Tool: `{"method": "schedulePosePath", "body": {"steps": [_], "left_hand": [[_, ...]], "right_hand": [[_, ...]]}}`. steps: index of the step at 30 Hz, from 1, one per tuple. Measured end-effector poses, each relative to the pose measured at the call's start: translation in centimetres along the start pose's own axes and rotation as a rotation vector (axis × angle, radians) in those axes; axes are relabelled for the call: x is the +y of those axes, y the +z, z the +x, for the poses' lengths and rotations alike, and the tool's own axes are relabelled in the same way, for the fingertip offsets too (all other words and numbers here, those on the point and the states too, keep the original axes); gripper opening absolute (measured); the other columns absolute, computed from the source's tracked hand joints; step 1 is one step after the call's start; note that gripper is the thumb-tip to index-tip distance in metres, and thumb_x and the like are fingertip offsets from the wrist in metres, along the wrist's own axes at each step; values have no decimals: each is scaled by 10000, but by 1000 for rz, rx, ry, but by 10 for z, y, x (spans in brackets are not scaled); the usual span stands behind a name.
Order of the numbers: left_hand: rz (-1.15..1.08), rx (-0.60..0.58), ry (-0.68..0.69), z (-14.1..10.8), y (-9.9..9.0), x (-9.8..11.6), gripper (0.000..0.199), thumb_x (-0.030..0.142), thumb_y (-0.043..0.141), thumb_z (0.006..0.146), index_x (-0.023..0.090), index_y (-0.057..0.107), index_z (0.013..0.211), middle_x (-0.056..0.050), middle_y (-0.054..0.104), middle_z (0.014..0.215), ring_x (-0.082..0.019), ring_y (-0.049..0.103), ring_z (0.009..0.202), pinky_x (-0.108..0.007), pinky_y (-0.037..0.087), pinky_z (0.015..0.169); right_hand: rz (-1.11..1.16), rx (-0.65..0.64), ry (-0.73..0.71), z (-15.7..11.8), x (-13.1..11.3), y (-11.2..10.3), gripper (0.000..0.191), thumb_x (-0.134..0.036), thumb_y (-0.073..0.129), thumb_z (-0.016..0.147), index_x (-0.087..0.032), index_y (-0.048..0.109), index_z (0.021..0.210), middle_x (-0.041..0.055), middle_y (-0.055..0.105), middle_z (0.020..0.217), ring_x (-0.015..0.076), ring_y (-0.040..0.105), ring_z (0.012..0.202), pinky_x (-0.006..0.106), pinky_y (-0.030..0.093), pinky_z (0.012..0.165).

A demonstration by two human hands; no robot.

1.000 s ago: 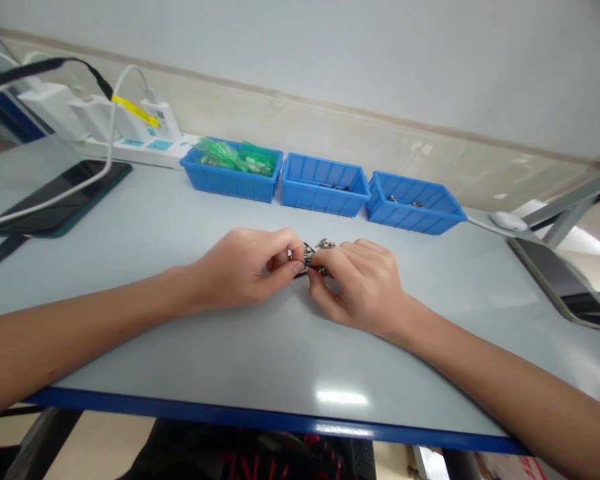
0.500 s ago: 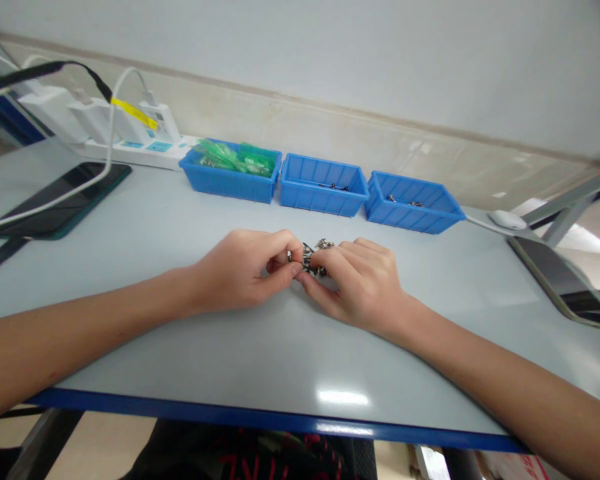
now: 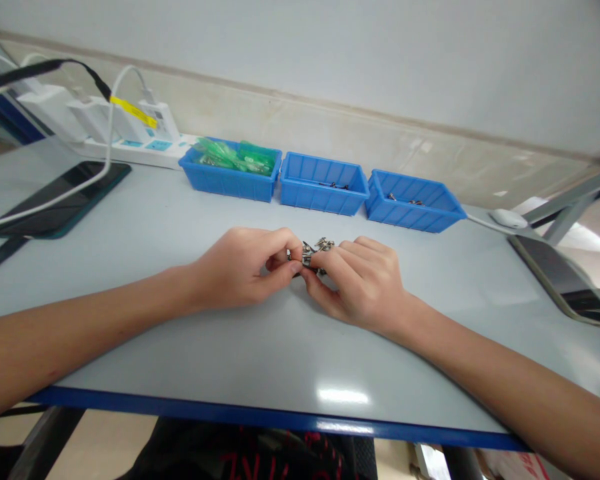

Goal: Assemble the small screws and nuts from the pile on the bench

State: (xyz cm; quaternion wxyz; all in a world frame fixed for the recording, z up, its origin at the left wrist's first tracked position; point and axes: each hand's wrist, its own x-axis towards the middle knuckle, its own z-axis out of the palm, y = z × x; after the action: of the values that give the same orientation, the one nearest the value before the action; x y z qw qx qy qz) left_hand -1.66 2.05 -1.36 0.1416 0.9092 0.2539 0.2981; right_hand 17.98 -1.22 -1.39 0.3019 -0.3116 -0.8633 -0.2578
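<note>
Small metal parts (image 3: 324,245) lie in a little heap at the middle of the grey table, between my two hands. My left hand (image 3: 255,267) is closed in a pinch at the heap's left side, thumb and forefinger on a small dark piece too tiny to make out. From the right, my right hand (image 3: 357,280) curls over the heap with thumb and forefinger pressed together; what they grip is mostly hidden. The fingertips of both hands nearly meet.
Along the wall stand a blue bin with green bags (image 3: 230,180) and two blue bins (image 3: 323,197) (image 3: 413,212) with small metal parts. A phone (image 3: 63,200), cables and a power strip (image 3: 155,155) are at left, another phone (image 3: 565,280) at right.
The right thumb tip has shifted slightly away from the left fingertips. Otherwise both hands stay in nearly the same place over the metal parts.
</note>
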Motion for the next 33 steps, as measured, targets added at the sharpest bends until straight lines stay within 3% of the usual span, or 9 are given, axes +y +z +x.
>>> {"method": "schedulePosePath", "body": {"steps": [7,33], "left_hand": [[-14,-32,23,-1,-2,-1,72,199,509,823,181,508,893,63,540,609,-77,499,538,-205,393,557],[58,-16,19,1,-3,-1,58,210,498,832,186,541,801,43,568,600,-84,505,536,-206,386,555]], "right_hand": [[-17,6,-27,0,1,-1,193,-256,535,831,-167,578,665,-28,514,497,107,427,474,269,268,494],[-31,11,-43,1,1,-2,220,-248,501,858,-162,574,669,-33,495,496,99,404,486,276,237,503]]}}
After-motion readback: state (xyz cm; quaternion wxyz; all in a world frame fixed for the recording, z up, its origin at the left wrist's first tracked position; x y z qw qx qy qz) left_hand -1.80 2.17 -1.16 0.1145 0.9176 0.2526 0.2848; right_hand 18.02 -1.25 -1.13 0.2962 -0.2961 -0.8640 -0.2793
